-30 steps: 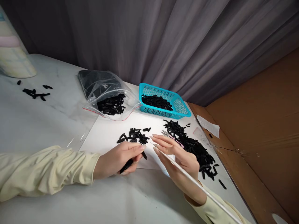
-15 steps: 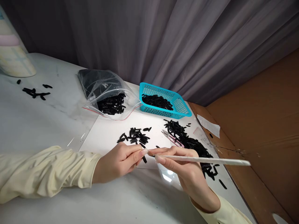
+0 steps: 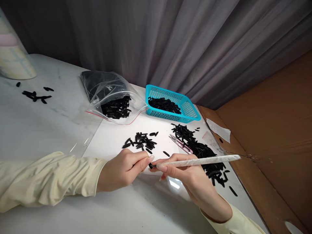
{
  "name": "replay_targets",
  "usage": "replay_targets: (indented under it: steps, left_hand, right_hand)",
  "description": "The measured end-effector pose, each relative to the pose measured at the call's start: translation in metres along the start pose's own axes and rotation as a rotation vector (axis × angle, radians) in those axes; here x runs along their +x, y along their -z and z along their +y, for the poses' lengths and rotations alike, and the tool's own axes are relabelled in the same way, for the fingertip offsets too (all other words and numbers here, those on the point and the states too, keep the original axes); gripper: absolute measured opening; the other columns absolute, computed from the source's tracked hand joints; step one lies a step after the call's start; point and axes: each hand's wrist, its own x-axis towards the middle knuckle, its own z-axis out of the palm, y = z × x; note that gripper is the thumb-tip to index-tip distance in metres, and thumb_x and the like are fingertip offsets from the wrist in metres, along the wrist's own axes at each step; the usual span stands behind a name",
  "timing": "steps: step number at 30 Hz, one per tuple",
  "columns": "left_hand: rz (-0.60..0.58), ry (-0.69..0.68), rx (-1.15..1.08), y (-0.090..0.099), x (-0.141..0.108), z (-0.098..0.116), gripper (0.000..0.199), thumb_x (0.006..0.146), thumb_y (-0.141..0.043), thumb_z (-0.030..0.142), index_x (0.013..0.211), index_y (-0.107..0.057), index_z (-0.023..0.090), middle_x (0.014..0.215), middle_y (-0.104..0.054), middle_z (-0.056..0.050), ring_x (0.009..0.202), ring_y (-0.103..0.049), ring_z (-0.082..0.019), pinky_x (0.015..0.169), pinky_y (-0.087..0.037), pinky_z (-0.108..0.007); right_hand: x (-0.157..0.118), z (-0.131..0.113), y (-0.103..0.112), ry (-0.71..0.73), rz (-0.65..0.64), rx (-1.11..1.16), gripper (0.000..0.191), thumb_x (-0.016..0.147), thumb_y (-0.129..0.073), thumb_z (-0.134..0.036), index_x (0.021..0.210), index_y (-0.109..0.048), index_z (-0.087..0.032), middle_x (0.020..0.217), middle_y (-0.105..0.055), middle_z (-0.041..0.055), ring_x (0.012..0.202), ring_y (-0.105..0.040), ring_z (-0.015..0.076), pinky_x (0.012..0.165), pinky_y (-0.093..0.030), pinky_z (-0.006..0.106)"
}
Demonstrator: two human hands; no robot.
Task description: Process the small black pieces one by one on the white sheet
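My left hand [image 3: 125, 169] is closed in a pinch, with a small black strip [image 3: 150, 165] poking out below the thumb tip. A slim white-handled tool [image 3: 209, 160] with a dark narrow tip lies across my right hand [image 3: 188, 175], gripped near its front end by thumb and fingers. Its tip is at the black strip; whether they touch I cannot tell. Just beyond the hands, several loose black strips [image 3: 143, 140] lie on a white sheet [image 3: 107, 139]. Pink-handled thread snips [image 3: 181, 145] rest beside a larger heap of black strips [image 3: 203, 151].
Behind the sheet stand an open clear zip bag [image 3: 114, 97] and a blue plastic basket [image 3: 170, 116], both containing black strips. More strips [image 3: 36, 96] lie at the left near a pale cylindrical container [image 3: 17, 61]. A cardboard panel [image 3: 273, 130] borders the right side, with grey curtain [image 3: 136, 39] behind.
My right hand has shifted slightly left, bringing the tool's tip closer to the strip. The tool's rear end has swung left and up. My left hand has hardly moved.
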Motion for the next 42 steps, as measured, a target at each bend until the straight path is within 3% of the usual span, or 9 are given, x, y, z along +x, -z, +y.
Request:
replay_targets:
  steps: [16,21,30,42]
  left_hand:
    - [-0.005,0.012,0.003,0.0,0.0,0.001,0.03,0.091,-0.03,0.018,0.061,-0.03,0.019,0.05,-0.029,0.007,0.044,-0.026,-0.007,0.044,-0.025,-0.021]
    - [-0.01,0.028,-0.013,0.0,-0.001,0.002,0.03,0.091,-0.03,0.019,0.061,-0.03,0.019,0.05,-0.03,0.007,0.044,-0.026,-0.007,0.044,-0.025,-0.02]
    - [-0.06,0.022,-0.053,0.0,-0.001,0.0,0.028,0.091,-0.03,0.018,0.063,-0.032,0.019,0.05,-0.031,0.007,0.044,-0.027,-0.007,0.043,-0.025,-0.02]
    - [-0.112,-0.05,-0.067,0.0,-0.001,-0.001,0.025,0.09,-0.031,0.015,0.066,-0.035,0.019,0.05,-0.033,0.007,0.042,-0.028,-0.007,0.042,-0.025,-0.02]
  right_hand:
    - [-0.001,-0.001,-0.002,-0.018,0.035,-0.04,0.011,0.069,-0.075,-0.03,0.066,-0.071,-0.019,0.077,-0.074,0.0053,0.067,-0.069,0.0171,0.063,-0.057,0.027]
    - [-0.001,-0.001,-0.002,-0.011,0.019,0.008,0.009,0.068,-0.075,-0.027,0.065,-0.072,-0.02,0.076,-0.074,0.0054,0.073,-0.069,0.02,0.06,-0.057,0.028]
    - [0.005,-0.002,0.002,-0.091,-0.074,0.089,0.008,0.066,-0.076,-0.025,0.068,-0.074,-0.017,0.073,-0.073,0.0067,0.077,-0.07,0.0232,0.054,-0.053,0.024]
    - [0.011,0.003,0.007,-0.235,-0.22,0.178,0.01,0.068,-0.075,-0.021,0.072,-0.073,-0.012,0.077,-0.073,0.0082,0.073,-0.07,0.0179,0.053,-0.051,0.017]
